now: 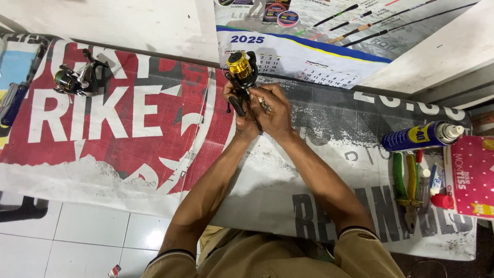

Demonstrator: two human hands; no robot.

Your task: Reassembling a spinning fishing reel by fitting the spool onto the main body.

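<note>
Both hands [260, 110] holding gold-spooled fishing reel [241, 72], second reel [77, 78] left, spray can [419, 136] right

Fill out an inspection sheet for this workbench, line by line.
Surface: printed banner in red, white and grey spread over the bench.
Job's things: fishing reel with a gold spool, held above the banner.
Clutter: second reel lying at far left; blue spray can on its side at right; green-handled pliers; small bottle with a red cap; pink dotted box.
Grippers: left hand grips the reel from below; right hand closed on its side.
Cables: nothing seen.
Surroundings: wall calendar behind the bench; white floor tiles below.
</note>
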